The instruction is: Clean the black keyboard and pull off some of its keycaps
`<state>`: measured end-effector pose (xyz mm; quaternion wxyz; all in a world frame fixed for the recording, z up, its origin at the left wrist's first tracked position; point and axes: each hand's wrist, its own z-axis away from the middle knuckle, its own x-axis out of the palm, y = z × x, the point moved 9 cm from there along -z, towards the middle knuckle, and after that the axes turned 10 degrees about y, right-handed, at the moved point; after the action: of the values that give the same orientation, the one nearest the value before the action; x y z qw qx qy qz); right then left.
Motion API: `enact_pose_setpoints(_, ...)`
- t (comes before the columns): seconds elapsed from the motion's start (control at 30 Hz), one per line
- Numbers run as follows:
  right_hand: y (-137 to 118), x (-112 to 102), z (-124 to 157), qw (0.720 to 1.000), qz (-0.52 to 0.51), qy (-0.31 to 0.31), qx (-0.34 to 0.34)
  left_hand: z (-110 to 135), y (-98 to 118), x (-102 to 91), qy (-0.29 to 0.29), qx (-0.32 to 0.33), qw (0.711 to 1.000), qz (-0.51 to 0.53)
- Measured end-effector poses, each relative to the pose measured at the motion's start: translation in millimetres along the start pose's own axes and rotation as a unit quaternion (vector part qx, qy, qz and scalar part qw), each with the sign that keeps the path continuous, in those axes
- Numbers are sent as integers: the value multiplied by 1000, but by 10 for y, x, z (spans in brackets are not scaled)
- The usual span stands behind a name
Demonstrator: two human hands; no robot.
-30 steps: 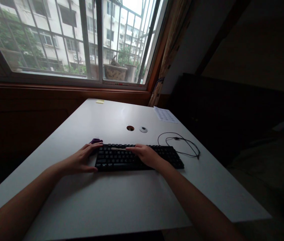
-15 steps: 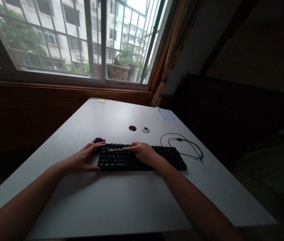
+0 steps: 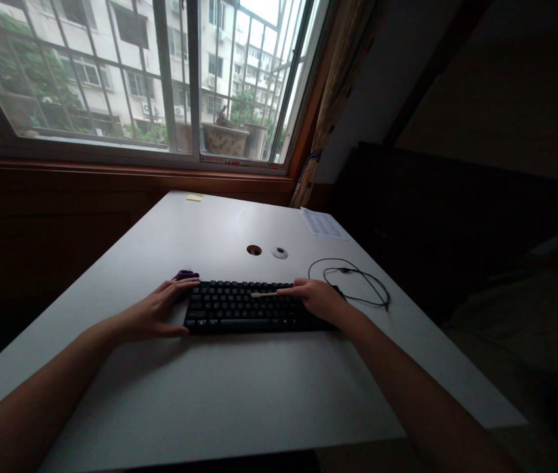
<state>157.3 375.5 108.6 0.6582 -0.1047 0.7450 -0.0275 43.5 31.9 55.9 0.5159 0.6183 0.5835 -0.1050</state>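
A black keyboard (image 3: 232,309) lies flat on the white table in the head view. My left hand (image 3: 158,309) grips its left end, fingers at the back corner and thumb at the front corner. Beside those fingertips sits a small purple object (image 3: 184,274), partly hidden, its kind unclear. My right hand (image 3: 321,299) is closed around a thin pale toothbrush (image 3: 265,294); its head points left over the upper key rows, right of the middle. The hand and forearm cover much of the keyboard's right end.
A black cable (image 3: 352,263) lies looped behind the keyboard on the right. Farther back are a round hole (image 3: 254,250) in the white table (image 3: 224,394), a grey ring cover (image 3: 279,252), a printed sheet (image 3: 325,224) and a yellow note (image 3: 194,197). A barred window stands beyond.
My right hand has moved right along the keyboard with the toothbrush, from the left key area to right of the middle. My left hand keeps its place; the view has shifted slightly.
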Motion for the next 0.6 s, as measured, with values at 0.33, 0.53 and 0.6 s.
enact_pose_setpoints(0.33,937,-196,458,997,10,5,76,19,-74,30,2,17,1000,-10)
enact_pose_setpoints(0.53,1441,-335,719,992,7,29,119,5,-37,10,8,9,1000,0)
enact_pose_setpoints(0.6,1567,-373,798,991,5,35,129,6,-37,5,10,9,1000,1)
